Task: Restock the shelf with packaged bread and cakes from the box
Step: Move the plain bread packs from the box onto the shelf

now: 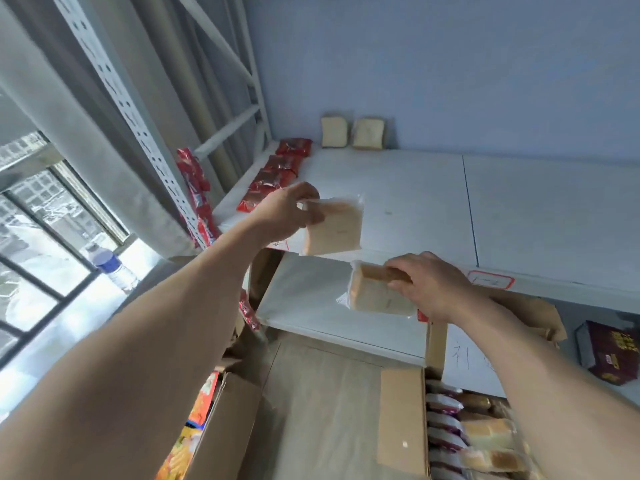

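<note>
My left hand (282,211) pinches the top of a clear-wrapped bread pack (334,230), holding it over the front edge of the white upper shelf (433,202). My right hand (426,282) grips a second wrapped bread pack (375,294), lower and just in front of that shelf's edge. Two bread packs (353,132) stand upright against the blue back wall. Several red packs (277,174) lie in a row along the shelf's left side. The open cardboard box (401,424) at lower right holds more wrapped bread and cakes (474,434).
A perforated metal upright (138,126) and braces frame the shelf on the left. A lower white shelf (311,306) lies beneath. Another box with colourful packs (194,427) sits at lower left, a water bottle (110,268) on the windowsill, a dark red carton (609,355) at far right.
</note>
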